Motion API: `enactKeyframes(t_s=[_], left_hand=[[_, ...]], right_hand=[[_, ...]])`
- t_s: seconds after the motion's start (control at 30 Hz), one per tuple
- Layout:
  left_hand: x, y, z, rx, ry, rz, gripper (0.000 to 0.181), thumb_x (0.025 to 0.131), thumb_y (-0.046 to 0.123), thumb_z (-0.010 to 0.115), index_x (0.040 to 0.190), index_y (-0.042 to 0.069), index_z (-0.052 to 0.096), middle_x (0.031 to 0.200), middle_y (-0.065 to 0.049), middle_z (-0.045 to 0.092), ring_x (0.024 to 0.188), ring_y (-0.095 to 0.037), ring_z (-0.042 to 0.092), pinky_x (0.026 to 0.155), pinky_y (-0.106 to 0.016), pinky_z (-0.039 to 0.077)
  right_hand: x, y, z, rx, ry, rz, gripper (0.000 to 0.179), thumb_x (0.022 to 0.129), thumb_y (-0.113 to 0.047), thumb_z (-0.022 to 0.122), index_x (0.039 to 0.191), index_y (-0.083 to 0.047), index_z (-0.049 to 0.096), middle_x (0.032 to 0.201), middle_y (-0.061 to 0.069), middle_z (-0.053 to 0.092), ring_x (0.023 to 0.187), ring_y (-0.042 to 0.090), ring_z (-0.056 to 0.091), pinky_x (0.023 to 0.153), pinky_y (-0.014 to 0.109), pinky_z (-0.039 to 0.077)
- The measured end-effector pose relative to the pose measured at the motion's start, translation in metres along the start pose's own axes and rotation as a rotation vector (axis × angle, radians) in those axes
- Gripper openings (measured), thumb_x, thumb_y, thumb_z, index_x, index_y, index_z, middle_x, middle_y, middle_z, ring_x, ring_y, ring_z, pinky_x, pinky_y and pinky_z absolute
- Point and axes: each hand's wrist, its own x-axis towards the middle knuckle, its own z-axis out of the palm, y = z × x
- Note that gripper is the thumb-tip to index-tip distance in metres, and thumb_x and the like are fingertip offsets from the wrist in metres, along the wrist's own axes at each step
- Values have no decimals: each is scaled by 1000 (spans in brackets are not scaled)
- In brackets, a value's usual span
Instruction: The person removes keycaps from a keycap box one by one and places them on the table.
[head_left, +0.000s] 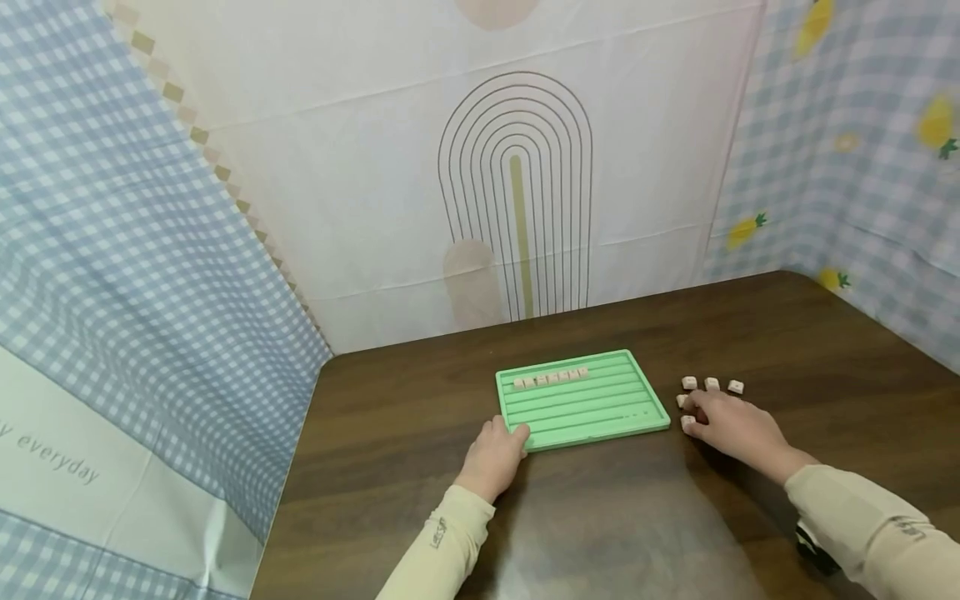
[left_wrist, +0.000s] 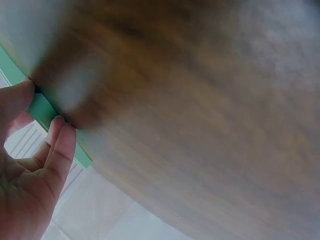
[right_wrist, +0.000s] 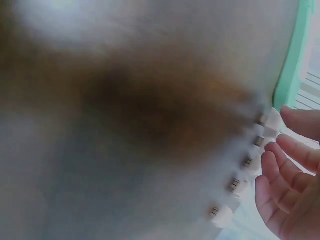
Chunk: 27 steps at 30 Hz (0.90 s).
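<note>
A shallow green tray (head_left: 585, 406) with raised ridges lies on the table. Its near left corner is gripped by my left hand (head_left: 495, 457), the thumb on the rim. In the left wrist view, the thumb and fingers (left_wrist: 64, 145) pinch the tray's green edge (left_wrist: 44, 110). To the right of the tray, my right hand (head_left: 738, 427) is low over several small white keycaps (head_left: 689, 382). Its thumb and index finger are beside the nearest keycap (right_wrist: 273, 120) in the right wrist view; whether they press on it is hard to tell. The other fingers are loosely bent.
Along the tray's far ridge stands a row of several pale keycaps (head_left: 552, 377). The brown wooden table (head_left: 390, 433) reaches back to a patterned cloth wall (head_left: 375, 208). Checked cloth (head_left: 172, 292) hangs down the left side, and more hangs at the right.
</note>
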Motion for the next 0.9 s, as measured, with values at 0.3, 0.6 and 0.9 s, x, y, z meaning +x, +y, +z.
enactKeyframes(t_s=[0.3,0.6,0.9], left_hand=[[-2,1,0,-1,13,12,20,85,23,66,92,13,50,83,-12,50,72,-23,51,48,-28,41],[-2,-2,-4,22,26,5,17,84,24,66,90,16,51,82,-11,51,72,-22,52,50,-28,42],[-2,0,0,31,-4,24,19,83,27,66,88,17,51,80,-10,50,70,-22,51,51,-28,43]], right_hand=[[31,-21,-10,59,88,-87,27,85,-20,64,107,-5,62,98,10,65,83,24,62,63,40,49],[85,-61,12,137,-13,-179,32,86,-16,63,116,-5,59,115,14,61,110,37,51,82,50,45],[105,-84,31,75,-2,-161,32,87,-13,61,116,-1,59,114,18,60,108,38,52,86,50,45]])
